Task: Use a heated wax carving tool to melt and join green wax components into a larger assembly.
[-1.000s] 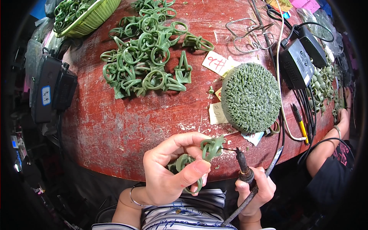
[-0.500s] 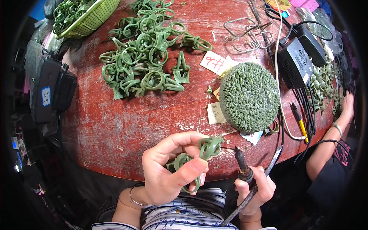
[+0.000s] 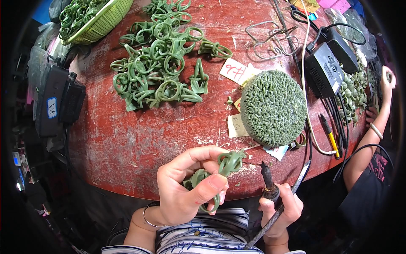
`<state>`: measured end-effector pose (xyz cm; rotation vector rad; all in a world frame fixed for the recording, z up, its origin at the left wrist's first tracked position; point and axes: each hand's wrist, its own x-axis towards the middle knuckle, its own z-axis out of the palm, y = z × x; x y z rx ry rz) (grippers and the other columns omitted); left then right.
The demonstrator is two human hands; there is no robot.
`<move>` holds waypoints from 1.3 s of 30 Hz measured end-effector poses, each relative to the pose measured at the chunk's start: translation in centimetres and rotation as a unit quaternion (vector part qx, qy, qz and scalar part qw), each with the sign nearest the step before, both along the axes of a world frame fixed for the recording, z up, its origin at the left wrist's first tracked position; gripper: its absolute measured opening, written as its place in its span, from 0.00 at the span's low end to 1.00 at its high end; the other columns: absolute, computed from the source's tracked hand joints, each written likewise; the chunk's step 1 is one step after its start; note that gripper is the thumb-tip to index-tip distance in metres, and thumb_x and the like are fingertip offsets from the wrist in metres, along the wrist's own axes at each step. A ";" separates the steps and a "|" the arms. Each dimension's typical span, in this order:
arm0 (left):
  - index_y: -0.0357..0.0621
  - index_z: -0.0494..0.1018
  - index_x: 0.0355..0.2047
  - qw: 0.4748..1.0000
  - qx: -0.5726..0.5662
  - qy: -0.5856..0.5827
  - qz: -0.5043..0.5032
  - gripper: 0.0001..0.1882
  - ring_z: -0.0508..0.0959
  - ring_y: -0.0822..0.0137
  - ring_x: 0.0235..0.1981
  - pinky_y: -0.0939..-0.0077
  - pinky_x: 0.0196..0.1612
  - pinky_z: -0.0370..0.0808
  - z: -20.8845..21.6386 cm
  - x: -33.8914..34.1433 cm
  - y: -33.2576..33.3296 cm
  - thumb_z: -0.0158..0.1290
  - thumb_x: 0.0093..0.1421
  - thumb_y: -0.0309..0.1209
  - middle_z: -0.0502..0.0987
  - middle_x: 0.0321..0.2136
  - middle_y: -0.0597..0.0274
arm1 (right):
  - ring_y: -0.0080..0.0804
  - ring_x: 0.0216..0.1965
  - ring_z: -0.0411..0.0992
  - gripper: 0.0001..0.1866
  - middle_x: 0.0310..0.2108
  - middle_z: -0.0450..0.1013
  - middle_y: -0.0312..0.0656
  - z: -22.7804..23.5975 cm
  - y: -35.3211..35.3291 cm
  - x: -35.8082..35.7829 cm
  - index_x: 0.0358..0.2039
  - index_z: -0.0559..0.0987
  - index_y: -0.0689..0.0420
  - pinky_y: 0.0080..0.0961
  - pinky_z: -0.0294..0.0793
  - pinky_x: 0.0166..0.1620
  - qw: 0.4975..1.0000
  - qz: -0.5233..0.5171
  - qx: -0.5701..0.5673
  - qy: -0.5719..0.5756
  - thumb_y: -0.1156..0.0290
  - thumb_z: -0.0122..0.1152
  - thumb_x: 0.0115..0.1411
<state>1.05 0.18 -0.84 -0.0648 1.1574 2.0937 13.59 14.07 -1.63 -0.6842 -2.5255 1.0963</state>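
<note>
My left hand is closed round a small cluster of green wax rings, with thumb and fingers pinching them in front of me. Parts of the cluster are hidden behind the thumb and palm. In my right hand is a wax pen, gripped by its dark handle, with a corded lead running down past the wrist. Its thin tip points left at the rings, a small gap away from them. Just beyond the pen lies a round, rough-textured green block on the red table.
A pile of green rings lies at far left, below a yellow-green basket. Black boxes with cables stand right, by a yellow-black pen. Bent wire and paper labels lie near the block. A co-worker's arm is at right.
The wax pen's tip has drawn slightly right, away from the rings. My left hand has barely moved. The co-worker's hand at the right has lifted farther up and away.
</note>
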 end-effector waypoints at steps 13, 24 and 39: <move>0.30 0.65 0.43 0.997 -0.037 0.066 -0.003 0.19 0.72 0.78 0.19 0.87 0.19 0.70 0.1 0.5 0.3 0.54 0.51 0.20 0.72 0.22 0.60 | 0.18 0.10 0.62 0.27 0.11 0.65 0.35 -0.7 0.4 0.7 0.21 0.70 0.66 0.12 0.59 0.14 0.995 -0.028 -0.098 0.012 0.49 0.52 0.54; 0.31 0.62 0.41 0.981 -0.098 0.168 0.003 0.23 0.75 0.70 0.19 0.83 0.17 0.72 0.1 0.9 0.6 0.58 0.50 0.29 0.74 0.22 0.53 | 0.16 0.08 0.60 0.29 0.09 0.63 0.36 0.0 -0.3 -0.2 0.22 0.70 0.66 0.10 0.54 0.12 0.986 -0.114 -0.119 0.024 0.46 0.51 0.54; 0.30 0.69 0.40 0.945 -0.120 0.305 0.000 0.21 0.76 0.76 0.25 0.85 0.27 0.73 0.0 0.6 0.2 0.61 0.45 0.21 0.77 0.28 0.57 | 0.16 0.08 0.60 0.18 0.14 0.66 0.40 2.2 -2.8 -3.9 0.27 0.69 0.70 0.10 0.55 0.09 0.916 -0.106 -0.363 0.132 0.67 0.64 0.46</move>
